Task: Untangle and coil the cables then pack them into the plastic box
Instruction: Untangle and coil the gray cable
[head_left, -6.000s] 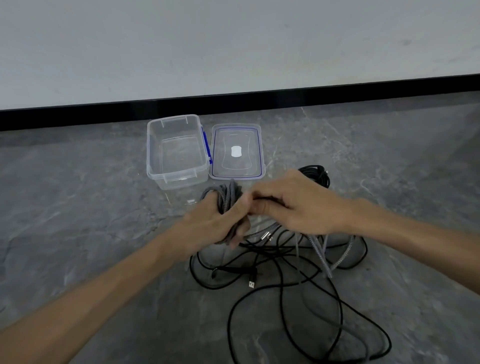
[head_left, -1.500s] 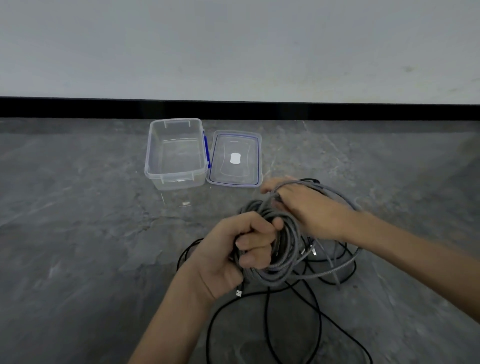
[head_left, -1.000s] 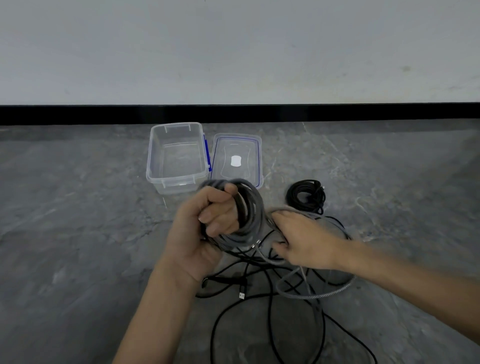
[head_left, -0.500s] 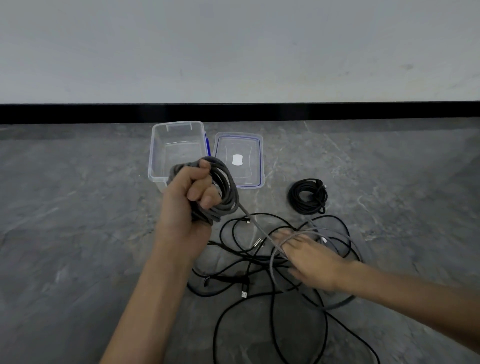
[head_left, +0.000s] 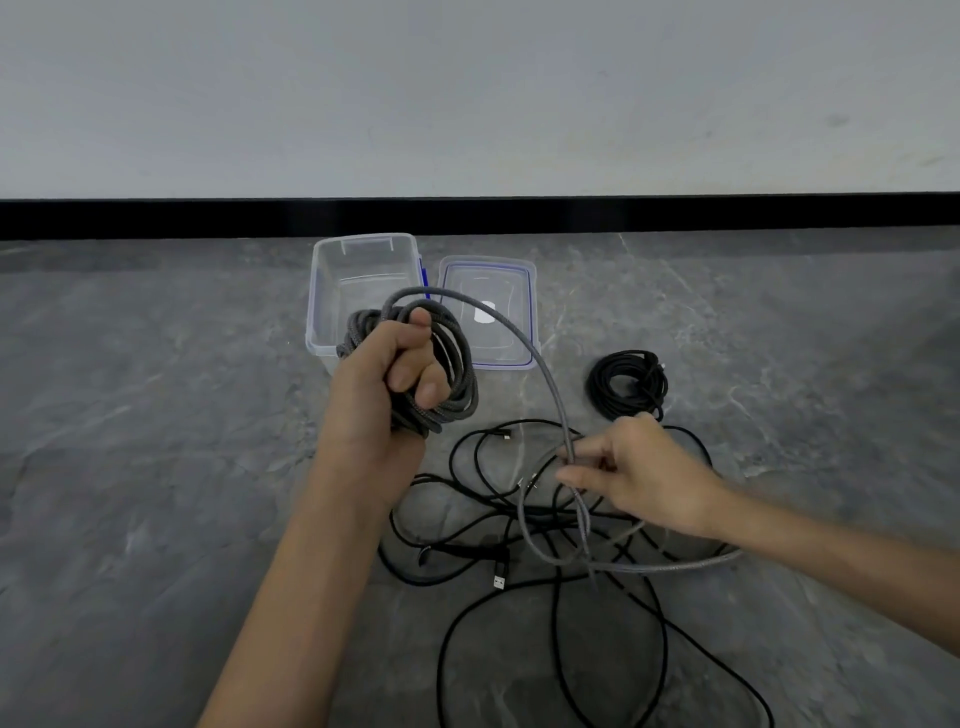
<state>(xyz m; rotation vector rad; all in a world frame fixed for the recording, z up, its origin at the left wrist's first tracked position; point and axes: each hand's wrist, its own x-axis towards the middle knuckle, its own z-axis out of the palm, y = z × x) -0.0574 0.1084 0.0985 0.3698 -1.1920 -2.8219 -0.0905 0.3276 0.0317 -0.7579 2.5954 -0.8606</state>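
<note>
Grey cable (head_left: 461, 371) is mostly wound into a coil, and our left hand (head_left: 374, 400) holds it raised in front of the plastic box (head_left: 315, 312), fingers (head_left: 410, 376) curled tight round the loops. One loose grey strand arcs from the coil down to our right hand (head_left: 644, 478), whose thumb and fingers (head_left: 592, 448) pinch it just above the tangle of black cables (head_left: 498, 519) on the floor (head_left: 156, 467). The strand's tail loops on through the tangle. We see a coiled black cable (head_left: 626, 384) lying apart, right of the lid (head_left: 488, 273). The box sits open, lid just beside it.
</note>
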